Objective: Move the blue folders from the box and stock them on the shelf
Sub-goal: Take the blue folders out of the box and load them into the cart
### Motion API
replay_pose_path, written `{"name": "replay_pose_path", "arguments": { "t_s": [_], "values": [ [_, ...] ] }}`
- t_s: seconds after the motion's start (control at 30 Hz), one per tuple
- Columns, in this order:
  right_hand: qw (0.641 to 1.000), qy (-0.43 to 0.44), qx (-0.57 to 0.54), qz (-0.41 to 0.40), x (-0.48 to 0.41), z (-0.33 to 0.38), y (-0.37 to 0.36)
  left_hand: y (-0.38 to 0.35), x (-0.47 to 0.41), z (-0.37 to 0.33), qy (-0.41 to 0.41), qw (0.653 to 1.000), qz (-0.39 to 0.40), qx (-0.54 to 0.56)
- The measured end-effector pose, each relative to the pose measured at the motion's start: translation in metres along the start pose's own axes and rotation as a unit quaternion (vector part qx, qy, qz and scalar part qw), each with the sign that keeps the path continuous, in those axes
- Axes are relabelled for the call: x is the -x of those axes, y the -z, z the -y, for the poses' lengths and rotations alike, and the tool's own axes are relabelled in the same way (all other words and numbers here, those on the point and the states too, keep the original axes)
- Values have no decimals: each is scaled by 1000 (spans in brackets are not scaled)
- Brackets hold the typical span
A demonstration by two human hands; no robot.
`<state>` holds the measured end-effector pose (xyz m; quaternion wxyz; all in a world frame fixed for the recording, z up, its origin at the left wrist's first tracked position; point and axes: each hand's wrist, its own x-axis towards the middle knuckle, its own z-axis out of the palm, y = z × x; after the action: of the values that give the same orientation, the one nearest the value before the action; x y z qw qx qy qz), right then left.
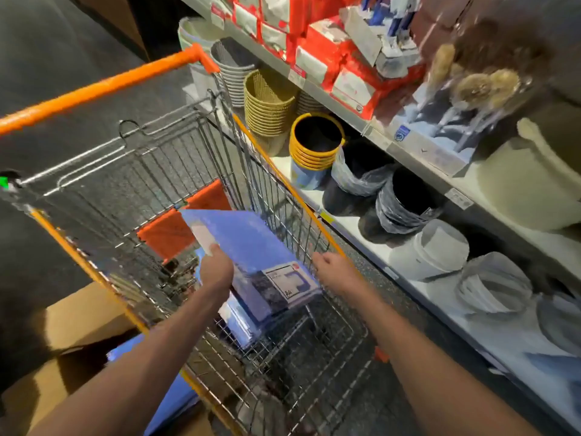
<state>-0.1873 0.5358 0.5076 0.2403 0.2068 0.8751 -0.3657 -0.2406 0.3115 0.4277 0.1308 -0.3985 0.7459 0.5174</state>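
Two hands show, the left hand (217, 272) and the right hand (330, 272), with one wire shopping cart (103, 86) and one cardboard box (78, 313). The blue folders (248, 240) come in two lots, one stack in hand and one in the box, their sheets too overlapped to count. The shelf (314, 198) holds one gold basket stack (267, 105), one yellow-rimmed stack (314, 152) and two black plastic-wrapped bins (405, 202).

Blue folder pack (248, 243): the white label (290, 283) at its near corner appears to read "A4" at lower left; the remaining print is blurred. Shelf price tags (459, 198): print illegible. Red packages (352, 86): white labels too blurred to read.
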Motion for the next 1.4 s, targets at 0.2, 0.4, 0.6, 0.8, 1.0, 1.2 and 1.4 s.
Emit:
{"name": "replay_pose_path", "arguments": {
  "t_s": [0.2,0.4,0.6,0.8,1.0,1.2,1.4],
  "values": [
    [999,-24,9,34,-16,-13,-3,-42,-29,-4,-48,990,59,-119],
    [998,-37,11,46,-30,-14,-8,-49,-78,-9,-139,933,156,-294],
    [998,-26,10,65,-23,-4,-16,-41,-66,-33,-249,872,131,-400],
    [996,-6,55,64,-2,9,-20,-16,-30,-31,-267,902,130,-314],
    [995,62,67,45,42,25,-32,42,26,-8,-267,939,121,-180],
    [985,168,-1,20,126,29,-64,128,127,37,-293,952,38,-84],
    [965,248,-44,78,230,8,-111,194,229,139,-233,972,-19,4]
  ]
}}
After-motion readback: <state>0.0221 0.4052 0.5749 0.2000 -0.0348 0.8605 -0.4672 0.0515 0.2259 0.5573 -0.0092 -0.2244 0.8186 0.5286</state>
